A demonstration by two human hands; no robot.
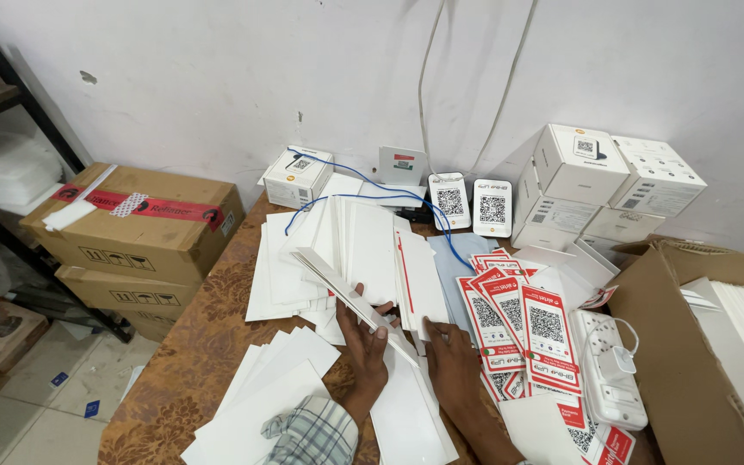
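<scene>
Nearest you: loose white sheets (282, 379) on the patterned table (191, 344). Your left hand (363, 340), grip closed on a tilted stack of white cards (342, 288). Your right hand (451, 357), flat on white cards, grip unclear. Right: red-and-white code stickers (523, 323), power strip (609, 370). Far: white boxes (600, 185) against the wall.

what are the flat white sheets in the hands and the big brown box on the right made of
Flat white sheets: probably stiff card or thin plastic board, matte; the left hand holds a stack that stays straight and shows clean, thick edges. The right hand rests on more sheets.
Big brown box: corrugated cardboard, dull brown, with raw-edged open flaps.
</scene>
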